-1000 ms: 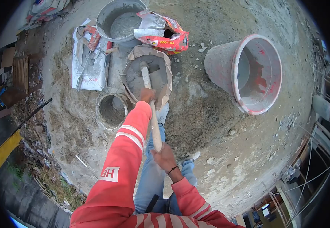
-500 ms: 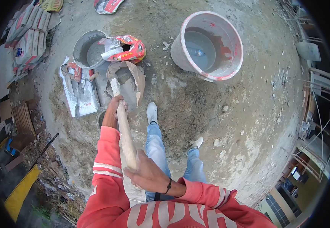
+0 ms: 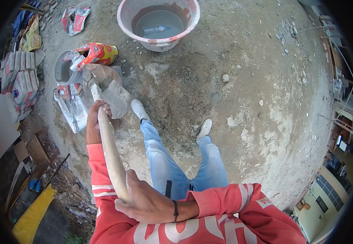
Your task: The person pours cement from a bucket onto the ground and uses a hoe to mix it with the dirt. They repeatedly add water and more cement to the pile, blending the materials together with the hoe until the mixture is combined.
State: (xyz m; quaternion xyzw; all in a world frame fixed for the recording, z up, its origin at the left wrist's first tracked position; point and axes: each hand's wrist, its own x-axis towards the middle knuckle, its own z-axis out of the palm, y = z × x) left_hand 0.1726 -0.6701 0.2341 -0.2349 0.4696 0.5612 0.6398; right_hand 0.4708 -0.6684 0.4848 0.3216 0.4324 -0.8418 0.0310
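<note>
A long wooden handle (image 3: 112,156) runs diagonally in front of me. My left hand (image 3: 98,114) wraps round its upper part, near the whitened neck. Round the lower end, close to my chest, my right hand (image 3: 146,200) is closed, a dark band on its wrist. Beyond my left hand, what looks like a grey shovel blade (image 3: 117,99) lies beside an open brown paper bag (image 3: 104,72); its surface seems covered in grey powder. A red and yellow bag (image 3: 99,53) leans by a grey bucket (image 3: 64,69).
A large tub (image 3: 159,42) at the top holds cloudy water and a floating bottle (image 3: 156,29). Stacked sacks (image 3: 21,81) stand at left. A power tool (image 3: 67,92) rests on a white bag (image 3: 72,112). Small stones (image 3: 225,77) dot the dirt ground.
The blade, hidden in the paper bag before, now shows beside it with grey powder. Both hands have shifted down and left with the handle. The view has turned, moving the tub up and left.
</note>
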